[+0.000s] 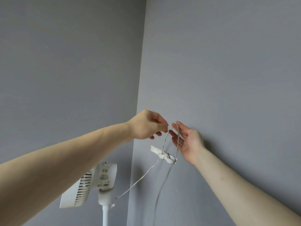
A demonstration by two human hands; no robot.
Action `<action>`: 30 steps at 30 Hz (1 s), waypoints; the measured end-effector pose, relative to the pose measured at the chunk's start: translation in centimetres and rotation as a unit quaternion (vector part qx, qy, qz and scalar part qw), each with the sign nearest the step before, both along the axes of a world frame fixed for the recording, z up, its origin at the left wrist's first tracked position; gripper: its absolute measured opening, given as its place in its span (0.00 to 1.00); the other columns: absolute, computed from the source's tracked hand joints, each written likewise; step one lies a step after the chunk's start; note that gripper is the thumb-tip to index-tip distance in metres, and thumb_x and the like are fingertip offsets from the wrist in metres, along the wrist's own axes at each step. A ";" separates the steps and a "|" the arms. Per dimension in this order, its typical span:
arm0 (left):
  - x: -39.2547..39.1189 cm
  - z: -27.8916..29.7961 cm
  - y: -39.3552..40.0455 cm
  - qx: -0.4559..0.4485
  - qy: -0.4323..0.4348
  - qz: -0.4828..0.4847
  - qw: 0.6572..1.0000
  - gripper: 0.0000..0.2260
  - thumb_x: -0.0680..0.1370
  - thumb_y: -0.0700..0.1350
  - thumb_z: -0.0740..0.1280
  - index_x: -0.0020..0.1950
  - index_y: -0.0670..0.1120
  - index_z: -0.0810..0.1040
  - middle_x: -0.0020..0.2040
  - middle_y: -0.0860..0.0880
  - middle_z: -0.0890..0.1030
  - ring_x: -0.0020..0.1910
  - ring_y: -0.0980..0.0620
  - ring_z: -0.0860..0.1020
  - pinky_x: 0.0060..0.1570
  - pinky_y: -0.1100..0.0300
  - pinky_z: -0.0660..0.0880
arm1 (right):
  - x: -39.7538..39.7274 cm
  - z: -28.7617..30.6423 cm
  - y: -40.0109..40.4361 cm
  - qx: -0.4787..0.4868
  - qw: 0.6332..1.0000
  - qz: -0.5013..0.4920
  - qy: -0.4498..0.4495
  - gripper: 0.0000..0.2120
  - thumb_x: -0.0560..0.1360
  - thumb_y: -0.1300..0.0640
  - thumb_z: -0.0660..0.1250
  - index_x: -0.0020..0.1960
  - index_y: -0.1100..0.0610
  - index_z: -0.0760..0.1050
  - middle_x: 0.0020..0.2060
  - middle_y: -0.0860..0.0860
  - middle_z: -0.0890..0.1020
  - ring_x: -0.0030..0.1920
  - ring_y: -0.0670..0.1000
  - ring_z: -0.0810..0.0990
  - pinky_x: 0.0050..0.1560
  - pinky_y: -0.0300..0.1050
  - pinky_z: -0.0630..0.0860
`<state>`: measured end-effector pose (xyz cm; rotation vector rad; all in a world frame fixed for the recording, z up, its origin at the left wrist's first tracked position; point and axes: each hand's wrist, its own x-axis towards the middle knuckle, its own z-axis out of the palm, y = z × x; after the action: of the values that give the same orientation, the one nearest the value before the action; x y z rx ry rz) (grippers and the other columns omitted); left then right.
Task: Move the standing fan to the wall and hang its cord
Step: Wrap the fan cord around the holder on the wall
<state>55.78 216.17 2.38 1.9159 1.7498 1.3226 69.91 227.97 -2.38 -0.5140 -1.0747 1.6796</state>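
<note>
1. The white plastic standing fan [91, 185] stands in the corner of the grey painted wall [228, 62], so I judge the move done.
2. Its thin white cord [138, 181] runs up to the white plastic hook rail [164, 154] on the wall; a loop rises above it.
3. My left hand [146, 126] pinches the loop top, fingers closed on it, keeping slack off the hooks.
4. My right hand [187, 141] is spread open, palm up, with the cord draped across its fingers [175, 129].
</note>
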 end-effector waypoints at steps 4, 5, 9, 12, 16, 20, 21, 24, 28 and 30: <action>-3.2 -3.9 1.8 -0.025 0.062 0.075 0.995 0.11 0.74 0.40 0.67 0.51 0.52 0.83 0.46 0.56 0.86 0.46 0.52 0.83 0.48 0.57 0.82 | 1.7 -1.4 0.8 0.005 0.998 -0.051 -0.023 0.10 0.80 0.60 0.61 0.56 0.54 0.81 0.52 0.49 0.86 0.41 0.50 0.82 0.41 0.40 0.74; -3.8 -4.9 2.4 -0.029 0.093 0.095 0.991 0.12 0.74 0.40 0.66 0.52 0.53 0.83 0.47 0.58 0.85 0.47 0.54 0.83 0.51 0.57 0.81 | 2.1 -1.9 1.3 0.029 0.995 -0.082 -0.048 0.09 0.80 0.61 0.63 0.55 0.53 0.81 0.51 0.49 0.86 0.39 0.49 0.81 0.39 0.39 0.74; -5.5 -9.1 6.0 -0.046 0.151 0.144 0.977 0.19 0.75 0.40 0.62 0.64 0.55 0.78 0.60 0.59 0.80 0.52 0.54 0.80 0.57 0.59 0.76 | 3.3 -4.1 2.6 0.142 0.962 -0.202 -0.113 0.13 0.81 0.64 0.61 0.54 0.53 0.82 0.49 0.51 0.86 0.31 0.49 0.76 0.34 0.42 0.75; -5.9 -11.8 9.3 -0.060 0.197 0.155 0.966 0.25 0.75 0.44 0.63 0.73 0.55 0.69 0.70 0.56 0.73 0.61 0.52 0.78 0.62 0.53 0.75 | 4.1 -5.6 3.1 0.210 0.930 -0.255 -0.160 0.18 0.83 0.64 0.56 0.51 0.48 0.81 0.50 0.48 0.83 0.27 0.45 0.76 0.37 0.45 0.79; -5.1 -14.5 12.3 -0.076 0.244 0.146 0.956 0.33 0.76 0.46 0.64 0.80 0.54 0.56 0.79 0.53 0.61 0.73 0.46 0.69 0.67 0.51 0.71 | 5.5 -7.9 3.5 0.262 0.903 -0.274 -0.203 0.19 0.84 0.64 0.55 0.52 0.46 0.81 0.52 0.46 0.83 0.29 0.45 0.79 0.38 0.44 0.81; -4.2 -17.3 15.7 -0.060 0.289 0.119 0.948 0.37 0.79 0.48 0.63 0.82 0.51 0.46 0.82 0.52 0.53 0.78 0.46 0.60 0.75 0.54 0.60 | 7.1 -10.3 4.5 0.278 0.886 -0.284 -0.240 0.20 0.82 0.67 0.57 0.53 0.44 0.80 0.53 0.45 0.83 0.33 0.45 0.83 0.43 0.50 0.83; -4.0 -18.0 16.5 -0.049 0.285 0.116 0.950 0.38 0.79 0.49 0.64 0.83 0.50 0.44 0.82 0.52 0.53 0.78 0.46 0.60 0.75 0.54 0.59 | 7.5 -11.0 4.7 0.282 0.879 -0.287 -0.255 0.20 0.81 0.68 0.59 0.54 0.45 0.80 0.52 0.44 0.84 0.35 0.45 0.84 0.46 0.52 0.84; -3.7 -19.6 18.4 -0.022 0.254 0.120 0.959 0.39 0.79 0.51 0.65 0.83 0.51 0.43 0.81 0.54 0.56 0.76 0.46 0.63 0.73 0.54 0.62 | 8.3 -12.7 4.8 0.280 0.871 -0.279 -0.291 0.19 0.79 0.69 0.62 0.54 0.47 0.82 0.48 0.45 0.86 0.39 0.46 0.87 0.48 0.52 0.83; -3.7 -21.3 20.1 0.032 0.223 0.112 0.968 0.37 0.78 0.51 0.66 0.82 0.55 0.49 0.79 0.56 0.61 0.70 0.45 0.70 0.68 0.52 0.67 | 8.8 -15.3 4.6 0.259 0.874 -0.261 -0.316 0.19 0.78 0.69 0.64 0.50 0.46 0.82 0.45 0.42 0.87 0.36 0.48 0.87 0.46 0.55 0.83; -4.0 -21.6 20.7 0.064 0.209 0.118 0.969 0.33 0.78 0.50 0.66 0.80 0.56 0.55 0.76 0.56 0.66 0.67 0.45 0.72 0.66 0.52 0.68 | 8.7 -16.7 4.8 0.246 0.870 -0.248 -0.348 0.20 0.77 0.69 0.64 0.50 0.44 0.82 0.45 0.39 0.86 0.35 0.49 0.87 0.44 0.55 0.83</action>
<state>51.81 236.87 -19.26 2.2435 2.1993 1.1911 78.57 232.77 -19.05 -0.9929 -1.6490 0.7109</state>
